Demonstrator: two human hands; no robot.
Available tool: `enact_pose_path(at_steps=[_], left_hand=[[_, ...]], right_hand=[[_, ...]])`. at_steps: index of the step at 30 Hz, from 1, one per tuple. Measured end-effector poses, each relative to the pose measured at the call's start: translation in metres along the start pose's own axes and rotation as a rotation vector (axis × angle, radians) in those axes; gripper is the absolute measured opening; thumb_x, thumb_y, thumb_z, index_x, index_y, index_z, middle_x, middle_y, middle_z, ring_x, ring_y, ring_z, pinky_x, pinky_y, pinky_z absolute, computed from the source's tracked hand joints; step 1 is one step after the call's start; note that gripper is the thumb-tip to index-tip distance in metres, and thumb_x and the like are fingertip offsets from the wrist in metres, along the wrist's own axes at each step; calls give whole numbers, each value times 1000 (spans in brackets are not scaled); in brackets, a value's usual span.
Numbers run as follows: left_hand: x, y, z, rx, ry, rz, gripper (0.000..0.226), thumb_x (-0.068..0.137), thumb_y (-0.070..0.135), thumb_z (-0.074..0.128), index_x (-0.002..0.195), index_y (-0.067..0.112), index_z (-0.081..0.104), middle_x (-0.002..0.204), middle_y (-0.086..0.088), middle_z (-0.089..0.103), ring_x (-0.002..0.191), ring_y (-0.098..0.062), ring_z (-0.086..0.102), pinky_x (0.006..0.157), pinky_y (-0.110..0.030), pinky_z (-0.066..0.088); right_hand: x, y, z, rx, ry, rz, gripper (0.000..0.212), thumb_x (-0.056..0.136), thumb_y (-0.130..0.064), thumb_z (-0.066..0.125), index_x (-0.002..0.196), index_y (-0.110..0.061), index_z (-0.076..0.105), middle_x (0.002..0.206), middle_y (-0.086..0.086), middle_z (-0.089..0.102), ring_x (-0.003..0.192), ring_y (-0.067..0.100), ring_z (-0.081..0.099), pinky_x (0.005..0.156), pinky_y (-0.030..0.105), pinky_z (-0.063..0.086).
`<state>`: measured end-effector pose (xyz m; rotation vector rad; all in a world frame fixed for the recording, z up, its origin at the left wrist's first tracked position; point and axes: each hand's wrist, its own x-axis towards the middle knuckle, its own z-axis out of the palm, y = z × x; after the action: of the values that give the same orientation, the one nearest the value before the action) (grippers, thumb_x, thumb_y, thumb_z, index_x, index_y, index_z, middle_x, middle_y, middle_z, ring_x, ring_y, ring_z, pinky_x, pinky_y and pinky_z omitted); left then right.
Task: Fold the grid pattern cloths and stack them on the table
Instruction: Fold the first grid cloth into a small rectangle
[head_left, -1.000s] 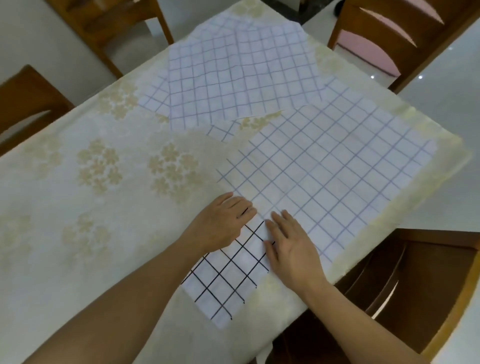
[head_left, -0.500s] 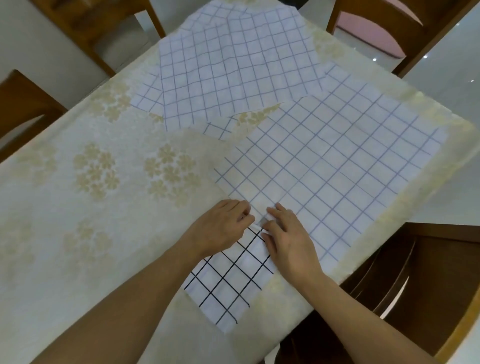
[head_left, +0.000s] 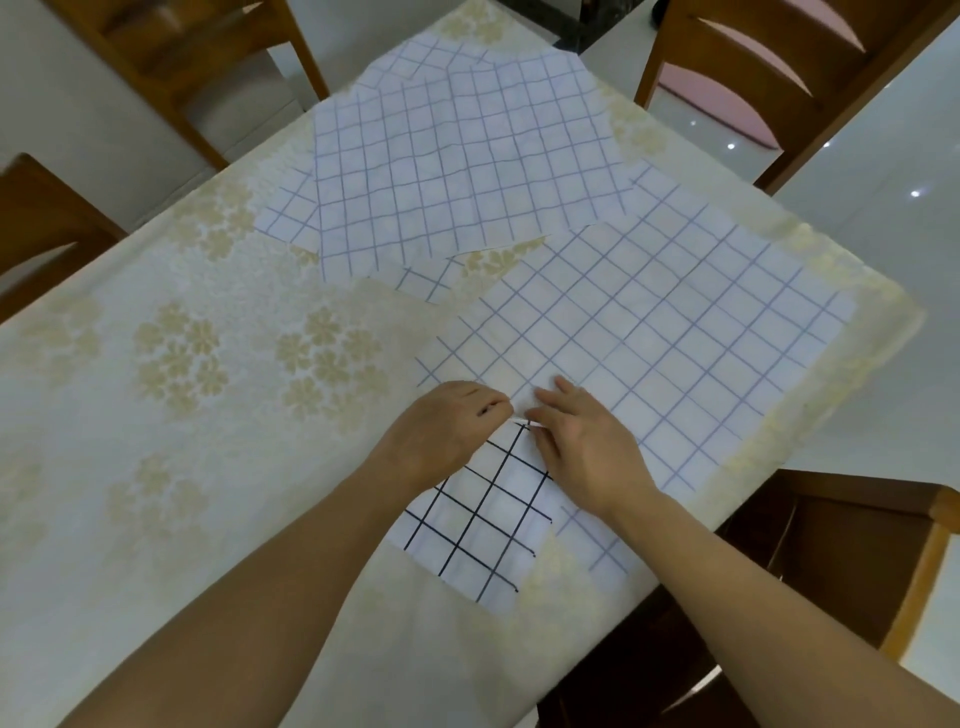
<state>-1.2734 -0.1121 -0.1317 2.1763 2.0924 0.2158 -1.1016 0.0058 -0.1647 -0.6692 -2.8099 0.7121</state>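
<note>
Hands meet at a cloth corner just past centre, toward 5 o'clock. Left hand (head_left: 447, 431) has its fingers curled in, pinching a thin white edge between thumb and fingertip. Right hand (head_left: 582, 447) lies mostly flat with fingers loosely extended, pressing on the same corner; whether its thumb also grips the edge, cannot tell.

Step in hand, as I read it: separating or picking up the corner where the black-grid cloth (head_left: 483, 525) sits against the large pale-grid cloth (head_left: 649, 353). Which layer is on top at the pinch point is unclear.

To do it well:
- get one layer only before lifting, the weave looks thin and clingy
- keep the right palm down as an anchor so the sheet underneath doesn't drag
- lift low, carry the corner to its opposite, line up grid lines as the check
- smooth from the crease outward

Count:
- grid cloths: 3 sure, one black-lined at 6 o'clock, one large at 3, one rumpled pale cloth (head_left: 457, 156) at 12; a further layer peeks from under that one, so possibly 4
- chairs: 4 partly in view
- table (head_left: 182, 364): 1, floral cover
- folded and stacked: 0
</note>
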Motion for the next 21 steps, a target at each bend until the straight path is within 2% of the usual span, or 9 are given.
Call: enact_pose_path(at_steps=[4, 9, 14, 18, 21], left_hand=[[-22, 1, -12, 19, -9, -43, 58, 60, -9, 83, 114, 4, 68, 112, -10, 70, 100, -27, 68, 84, -36, 56], [-59, 11, -21, 18, 18, -56, 63, 59, -14, 81, 118, 2, 67, 116, -12, 70, 102, -29, 68, 87, -37, 56], [-102, 27, -21, 15, 47, -61, 54, 69, -11, 74, 121, 1, 66, 120, -12, 68, 108, -28, 66, 91, -38, 56], [-133, 33, -8, 12, 57, -87, 45, 76, -6, 74, 119, 3, 65, 121, -11, 66, 112, -26, 63, 94, -36, 53], [-148, 38, 5, 56, 66, -88, 37, 80, -5, 63, 116, 3, 67, 121, -12, 66, 112, -28, 63, 95, -36, 52]], right_hand=[[-10, -23, -3, -84, -5, -20, 28, 92, -11, 66, 118, -5, 70, 125, 16, 67, 126, 36, 57, 105, 45, 45], [-36, -66, -7, -192, 4, -50, 41, 83, -7, 69, 124, -4, 66, 127, 17, 66, 123, 37, 60, 95, 47, 56], [-70, -102, -1, -288, -32, -88, 57, 72, -4, 72, 129, -3, 63, 132, 18, 63, 124, 39, 58, 95, 46, 55], [-95, -122, 14, -326, -65, -150, 56, 82, -11, 53, 138, -3, 56, 141, 20, 55, 129, 40, 54, 102, 48, 50], [-110, -126, 29, -321, -128, -162, 59, 87, -15, 55, 144, -4, 49, 146, 20, 50, 134, 40, 49, 107, 50, 45]])
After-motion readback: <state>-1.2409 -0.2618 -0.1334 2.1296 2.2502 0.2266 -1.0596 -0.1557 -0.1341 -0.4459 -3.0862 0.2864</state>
